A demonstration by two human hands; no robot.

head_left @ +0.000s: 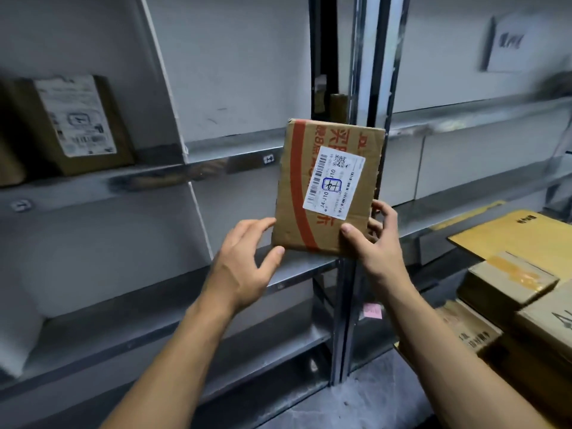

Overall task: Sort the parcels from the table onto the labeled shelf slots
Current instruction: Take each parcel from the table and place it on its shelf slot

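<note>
I had the parcel up in front of the shelf, held on end with its white label turned sideways toward me. My right hand was pinching its lower right corner — thumb on the front face, fingers curled round the edge behind. My left hand sat at the lower left corner with the fingers spread; its thumb touched the bottom edge, but it looked more like a steadying touch than a real hold.

The parcel hung in the air near the upright post between two bays, not yet in any slot. A handwritten mark in a blue box sat on the label, and small tags were fixed to the shelf lips, another lower left. A box already stood in the upper left bay, and more boxes waited on the worktop at the lower right.

What worried me was the match. The label read sideways and the shelf tags were too small and blurred for me to read, so I could have put it into the wrong slot. The grip was the other risk — everything hung from one bottom corner, so a tall parcel could tip forward or twist out if I reached quickly. It also sat close to the post, and a careless swing could have knocked it there.
</note>
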